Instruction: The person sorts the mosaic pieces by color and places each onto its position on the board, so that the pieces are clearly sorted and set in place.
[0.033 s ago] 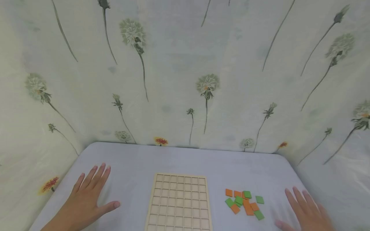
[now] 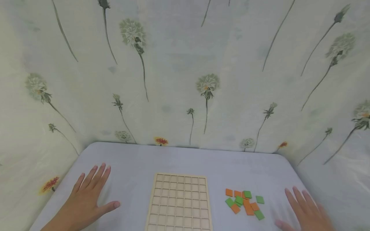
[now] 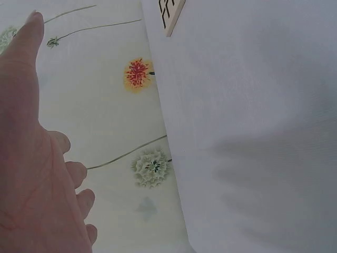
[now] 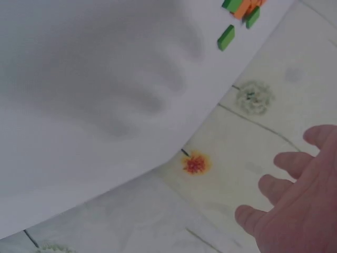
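Observation:
A pale wooden grid board (image 2: 180, 202) with square cells lies on the white table, its near end cut off by the frame. To its right is a loose cluster of small square tiles, some orange (image 2: 249, 210) and some green (image 2: 259, 215), a few overlapping. My left hand (image 2: 86, 199) is held over the table left of the board, fingers straight and thumb spread, holding nothing. Right of the tiles is my right hand (image 2: 309, 211), fingers extended and apart, holding nothing. In both wrist views the hands cast shadows on the tabletop.
The white table (image 2: 130, 160) has rounded far corners. Behind it and at both sides hangs a pale cloth (image 2: 173, 80) printed with dandelions. In the left wrist view a corner of the grid board (image 3: 171, 13) shows at the top.

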A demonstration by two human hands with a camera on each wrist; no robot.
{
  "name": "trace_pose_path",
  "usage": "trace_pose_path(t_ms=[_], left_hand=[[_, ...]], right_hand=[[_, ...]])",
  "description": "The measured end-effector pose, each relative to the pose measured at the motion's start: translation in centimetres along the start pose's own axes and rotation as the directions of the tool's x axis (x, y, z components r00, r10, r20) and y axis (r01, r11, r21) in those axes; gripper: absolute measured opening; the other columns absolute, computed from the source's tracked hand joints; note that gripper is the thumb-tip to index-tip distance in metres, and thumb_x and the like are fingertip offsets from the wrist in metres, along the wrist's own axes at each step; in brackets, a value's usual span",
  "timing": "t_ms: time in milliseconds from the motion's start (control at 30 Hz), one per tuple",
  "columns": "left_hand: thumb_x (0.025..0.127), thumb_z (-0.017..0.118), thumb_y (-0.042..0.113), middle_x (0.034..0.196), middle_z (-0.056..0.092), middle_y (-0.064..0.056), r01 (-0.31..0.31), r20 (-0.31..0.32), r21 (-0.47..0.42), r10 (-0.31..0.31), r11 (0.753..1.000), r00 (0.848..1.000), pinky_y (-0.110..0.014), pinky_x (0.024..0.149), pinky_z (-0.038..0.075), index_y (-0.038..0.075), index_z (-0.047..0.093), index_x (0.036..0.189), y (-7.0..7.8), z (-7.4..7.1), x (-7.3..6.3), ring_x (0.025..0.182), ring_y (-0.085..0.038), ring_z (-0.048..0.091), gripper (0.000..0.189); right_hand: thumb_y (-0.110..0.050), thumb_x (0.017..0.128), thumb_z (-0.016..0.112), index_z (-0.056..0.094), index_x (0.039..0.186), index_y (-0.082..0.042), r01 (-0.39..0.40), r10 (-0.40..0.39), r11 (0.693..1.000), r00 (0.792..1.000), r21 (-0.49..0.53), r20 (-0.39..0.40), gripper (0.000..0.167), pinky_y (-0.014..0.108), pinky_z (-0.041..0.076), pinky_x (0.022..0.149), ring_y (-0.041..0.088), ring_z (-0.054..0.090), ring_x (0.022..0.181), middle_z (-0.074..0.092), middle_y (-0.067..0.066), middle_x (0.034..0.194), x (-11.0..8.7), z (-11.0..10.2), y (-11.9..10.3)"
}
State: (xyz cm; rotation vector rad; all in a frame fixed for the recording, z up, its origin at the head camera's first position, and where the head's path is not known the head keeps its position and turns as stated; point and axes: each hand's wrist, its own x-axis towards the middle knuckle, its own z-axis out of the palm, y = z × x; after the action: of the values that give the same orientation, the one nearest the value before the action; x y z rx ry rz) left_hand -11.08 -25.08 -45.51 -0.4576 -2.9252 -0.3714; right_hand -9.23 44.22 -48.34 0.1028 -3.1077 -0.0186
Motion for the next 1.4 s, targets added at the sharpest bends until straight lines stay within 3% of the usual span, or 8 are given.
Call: trace_pose_path(t_ms=[300, 600, 867, 1167, 1400], left_hand=[[0.091, 0.063, 0.073, 0.175, 0.008, -0.012, 0.011, 0.013, -0.013, -0.011, 1.000, 1.000, -0.049, 0.125, -0.018, 0.014, 0.010, 0.169, -0.2, 0.3, -0.1, 0.161, -0.031, 0.001, 0.112], [0.091, 0.064, 0.073, 0.176, 0.006, -0.007, -0.016, -0.019, 0.019, 0.016, 1.000, 1.000, -0.048, 0.126, -0.016, 0.015, 0.012, 0.169, -0.4, 0.4, -0.5, 0.161, -0.025, -0.006, 0.111], [0.089, 0.065, 0.073, 0.176, 0.005, -0.004, -0.043, -0.054, 0.040, 0.045, 0.998, 0.998, -0.046, 0.126, -0.015, 0.016, 0.015, 0.169, -0.3, 0.3, -0.8, 0.161, -0.022, -0.009, 0.110], [0.089, 0.066, 0.073, 0.176, 0.006, -0.003, -0.037, -0.054, 0.037, 0.039, 0.999, 0.998, -0.048, 0.127, -0.012, 0.018, 0.013, 0.170, -0.5, 0.4, -1.2, 0.160, -0.019, -0.011, 0.111], [0.090, 0.065, 0.074, 0.176, 0.006, -0.004, -0.039, -0.046, 0.028, 0.040, 0.999, 0.998, -0.045, 0.126, -0.015, 0.015, 0.016, 0.169, -0.7, 0.3, -1.0, 0.161, -0.027, -0.002, 0.111]], right_hand=[[-0.075, 0.088, 0.065, 0.020, 0.162, 0.005, 0.028, -0.027, 0.999, 1.000, 0.025, -0.013, 0.118, 0.089, 0.016, 0.101, 0.061, 0.022, 0.142, 0.029, 0.039, 0.158, -0.1, 0.0, 0.3], [-0.074, 0.087, 0.067, 0.018, 0.163, 0.004, 0.025, -0.023, 0.998, 0.999, 0.055, -0.027, 0.119, 0.089, 0.010, 0.104, 0.062, 0.015, 0.145, 0.023, 0.038, 0.161, -0.1, -0.2, 0.1], [-0.080, 0.083, 0.067, 0.026, 0.159, 0.005, 0.021, -0.021, 0.999, 0.999, 0.024, -0.027, 0.121, 0.088, 0.015, 0.103, 0.063, 0.020, 0.141, 0.028, 0.038, 0.159, -0.1, -0.5, -0.4], [-0.074, 0.082, 0.072, 0.018, 0.164, 0.000, 0.070, -0.068, 0.997, 0.991, 0.017, -0.112, 0.123, 0.087, 0.018, 0.102, 0.059, 0.018, 0.145, 0.029, 0.036, 0.159, -0.5, -0.2, -0.2], [-0.073, 0.086, 0.069, 0.018, 0.164, 0.002, 0.057, -0.054, 0.998, 0.996, 0.036, -0.068, 0.120, 0.087, 0.014, 0.104, 0.061, 0.016, 0.146, 0.026, 0.039, 0.160, -0.3, -0.8, -0.6]])
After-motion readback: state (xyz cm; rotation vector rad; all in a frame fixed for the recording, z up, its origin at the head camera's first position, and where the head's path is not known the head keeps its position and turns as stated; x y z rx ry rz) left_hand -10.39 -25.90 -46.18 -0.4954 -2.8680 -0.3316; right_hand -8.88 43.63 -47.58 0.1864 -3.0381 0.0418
